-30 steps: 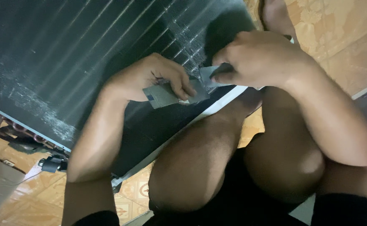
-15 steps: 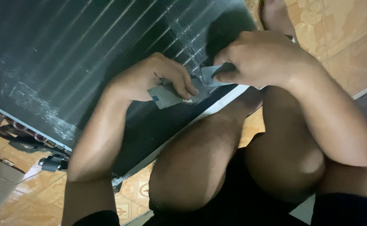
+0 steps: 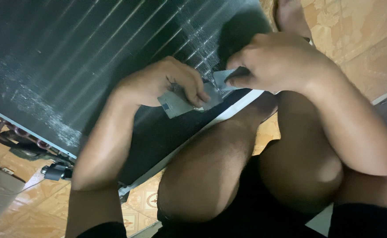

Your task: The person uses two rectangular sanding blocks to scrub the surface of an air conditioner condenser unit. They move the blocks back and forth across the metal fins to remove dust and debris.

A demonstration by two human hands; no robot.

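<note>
Dim, soft focus, deep shadows, slight blur

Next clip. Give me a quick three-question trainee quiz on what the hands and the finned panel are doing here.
1. True or false: both hands grip the same flat grey card.
2. What lies under the hands? A) a finned coil panel B) a wooden board C) a glass sheet
3. Which hand pinches the small grey piece at the panel's bright scraped patch?

Key: 1. False, only the left hand holds it. 2. A. 3. The right hand.
</note>
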